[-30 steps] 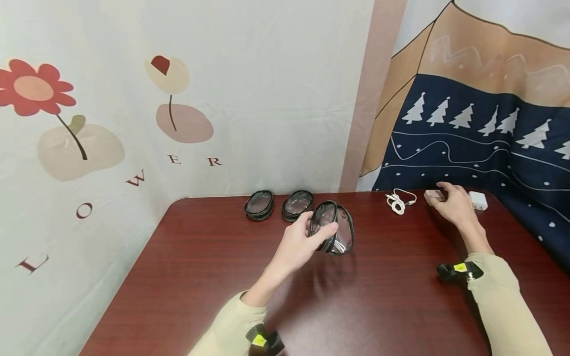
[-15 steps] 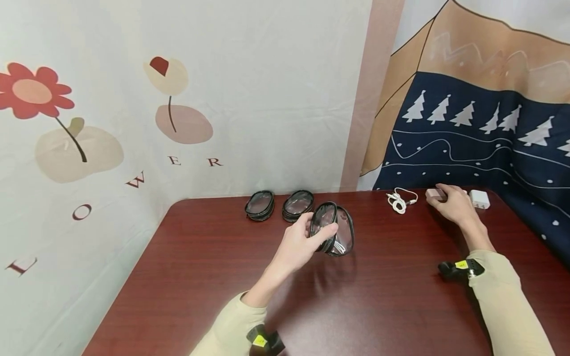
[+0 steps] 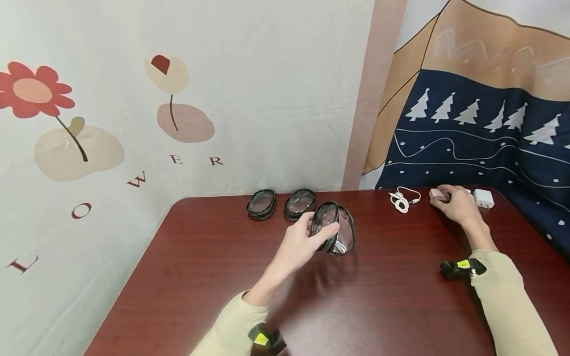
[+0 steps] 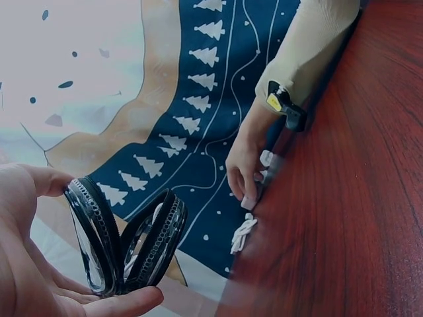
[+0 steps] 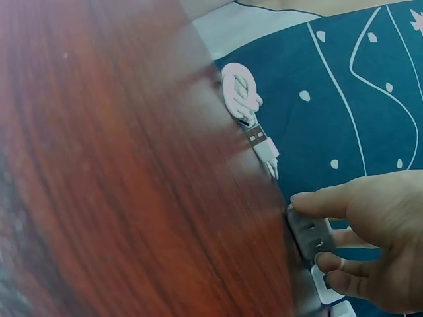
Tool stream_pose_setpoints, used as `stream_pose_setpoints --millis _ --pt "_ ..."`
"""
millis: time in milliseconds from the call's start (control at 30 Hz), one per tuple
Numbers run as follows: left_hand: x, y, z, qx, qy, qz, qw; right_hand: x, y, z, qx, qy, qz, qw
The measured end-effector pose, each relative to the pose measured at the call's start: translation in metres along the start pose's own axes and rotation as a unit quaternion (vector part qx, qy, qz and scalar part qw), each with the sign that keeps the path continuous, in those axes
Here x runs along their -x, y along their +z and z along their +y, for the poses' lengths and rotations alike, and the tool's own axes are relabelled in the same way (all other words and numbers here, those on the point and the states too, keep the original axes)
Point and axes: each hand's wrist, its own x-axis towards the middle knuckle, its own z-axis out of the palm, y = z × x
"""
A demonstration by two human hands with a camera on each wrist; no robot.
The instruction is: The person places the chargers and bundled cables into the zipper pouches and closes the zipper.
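Note:
My left hand [image 3: 296,243] grips a small clear pouch [image 3: 346,228] with black zip edging, held above the table. In the left wrist view the pouch [image 4: 158,244] is unzipped and its two halves spread apart; a bit of white cord shows inside. At the back right, my right hand [image 3: 460,207] pinches a small block-shaped charger [image 3: 436,194] between thumb and fingers. Up close in the right wrist view, this charger [image 5: 310,232] looks grey with slots in its face. A white charger [image 3: 483,198] stands just right of that hand, and another white piece is partly hidden behind the fingers.
A coiled white USB cable [image 3: 402,201] lies left of the right hand. Two more clear pouches, a left one [image 3: 261,204] and a right one [image 3: 300,204], sit along the back edge of the dark red table [image 3: 200,277]. Printed curtain [image 3: 276,99] hangs directly behind.
The view has shifted very slightly. Both hands keep nearly the same places, the left on the pouch and the right at the charger.

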Motion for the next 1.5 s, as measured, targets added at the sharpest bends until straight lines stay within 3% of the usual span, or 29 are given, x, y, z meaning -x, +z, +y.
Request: stream_pose_setpoints --millis 600,1133,1500 --pt "-0.001 -0.003 -0.001 0.011 0.004 -0.001 0.9999 -0.001 -0.007 0.001 0.013 -0.002 -0.036 0.999" --pt "0.0 -0.004 -0.003 0.008 -0.005 0.001 1.0 0.004 -0.007 -0.005 -0.02 0.023 -0.003 1.0" --pt "-0.002 -0.008 -0.001 0.015 -0.003 0.008 0.9998 0.003 -0.01 -0.013 -0.023 -0.01 0.044 0.999"
